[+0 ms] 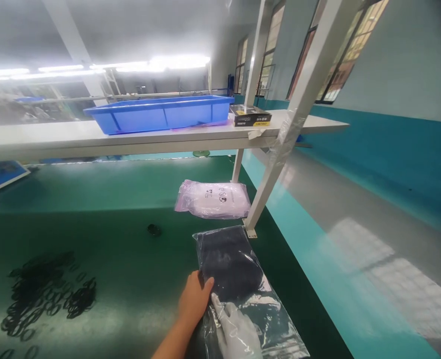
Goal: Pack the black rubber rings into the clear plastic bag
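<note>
A clear plastic bag [280, 331] with a dark flat sheet [229, 257] inside lies at the right edge of the green tabletop. My bare left hand [196, 299] grips the bag's left edge, thumb on top and the other fingers mostly hidden. Close beside it, my right hand [238, 329], in a white glove, rests at the lower part of the bag with its fingers stretched out. Whether that hand lies over the plastic or under a layer of it, I cannot tell. Beyond the bag is a pinkish plastic package [215, 199] with printed symbols.
Many black rings [37, 289] lie heaped at the left of the green table [130, 279], with a small black piece [153, 230] further in. Overhead, a white shelf [138, 142] carries a blue bin [164, 114] and a black box [250, 115]. A white post [280, 149] stands behind the bag.
</note>
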### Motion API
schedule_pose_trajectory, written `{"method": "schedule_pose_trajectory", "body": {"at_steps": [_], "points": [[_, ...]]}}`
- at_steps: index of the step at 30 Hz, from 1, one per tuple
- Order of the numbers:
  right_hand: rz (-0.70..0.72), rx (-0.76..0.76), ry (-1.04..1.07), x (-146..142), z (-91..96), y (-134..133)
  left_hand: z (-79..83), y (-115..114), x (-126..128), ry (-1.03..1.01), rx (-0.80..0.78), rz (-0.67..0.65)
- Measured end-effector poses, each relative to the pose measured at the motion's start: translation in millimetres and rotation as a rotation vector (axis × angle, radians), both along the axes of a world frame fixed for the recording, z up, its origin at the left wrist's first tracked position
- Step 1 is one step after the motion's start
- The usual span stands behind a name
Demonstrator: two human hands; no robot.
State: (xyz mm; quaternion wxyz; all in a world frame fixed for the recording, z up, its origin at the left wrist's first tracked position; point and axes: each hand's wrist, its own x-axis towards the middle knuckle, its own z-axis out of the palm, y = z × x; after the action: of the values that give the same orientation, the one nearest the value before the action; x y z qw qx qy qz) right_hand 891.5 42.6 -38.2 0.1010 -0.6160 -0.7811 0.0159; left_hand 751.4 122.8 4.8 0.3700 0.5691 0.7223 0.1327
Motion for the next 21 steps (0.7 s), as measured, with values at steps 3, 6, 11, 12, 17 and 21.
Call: {"method": "schedule_pose_trajectory", "body": {"at_steps": [3,6,11,12,17,21], "points": [[0.028,-0.051,-0.03,-0.8,6.7,5.6,1.6,8.0,5.8,-0.014,-0.036,-0.001],[0.043,-0.076,-0.029,1.7,10.3,8.8,2.4,8.9,1.2,-0.042,-0.046,-0.007],[0.078,-0.007,-0.008,6.7,-1.3,3.3,-1.1,-1.5,-15.6,-0.157,-0.069,-0.028],[0.085,0.002,-0.008,6.7,-4.3,2.4,-2.4,-3.9,-18.2,-0.173,-0.073,-0.029],[0.045,-0.081,0.048,4.1,-9.0,2.2,-6.7,-11.4,-28.0,-0.212,-0.083,-0.025],[0.014,-0.177,0.067,12.5,2.4,-1.6,-5.8,-26.3,-40.9,-0.197,-0.128,-0.028]]}}
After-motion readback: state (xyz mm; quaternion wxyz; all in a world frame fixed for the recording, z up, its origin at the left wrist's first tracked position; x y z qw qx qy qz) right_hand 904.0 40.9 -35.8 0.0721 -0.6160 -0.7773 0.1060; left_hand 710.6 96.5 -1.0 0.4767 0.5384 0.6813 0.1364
